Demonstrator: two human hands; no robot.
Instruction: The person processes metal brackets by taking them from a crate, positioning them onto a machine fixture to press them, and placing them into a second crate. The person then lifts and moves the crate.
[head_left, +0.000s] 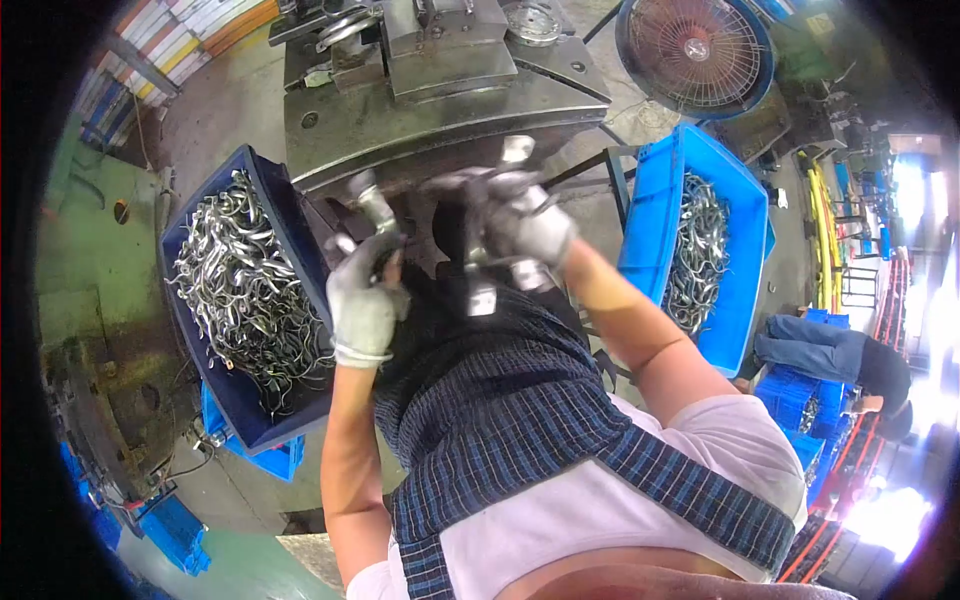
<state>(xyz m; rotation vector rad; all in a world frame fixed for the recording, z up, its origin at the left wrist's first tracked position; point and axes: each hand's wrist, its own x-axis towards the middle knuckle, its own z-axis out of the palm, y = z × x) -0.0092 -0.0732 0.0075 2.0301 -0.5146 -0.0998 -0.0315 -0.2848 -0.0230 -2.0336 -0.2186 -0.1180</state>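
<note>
Both my hands wear pale work gloves with dark fingers. My left hand [364, 300] is closed around a shiny curved metal part [376, 208], which sticks up beyond the fingers above my lap. Smeared by motion, my right hand [532, 228] grips several metal parts [482, 298]; their bright flat ends show below and above the glove. How many pieces it holds I cannot tell. To my left stands a dark blue crate [258, 160] heaped with similar curved metal parts [245, 270]. A bright blue crate [648, 215] on my right holds more of them [698, 250].
A heavy metal machine [450, 120] with a thick bed stands in front of me. Behind the right crate is a round fan [697, 48]. Another person [840, 350] bends over blue crates [785, 398] at the far right. A green machine [110, 220] is at the left.
</note>
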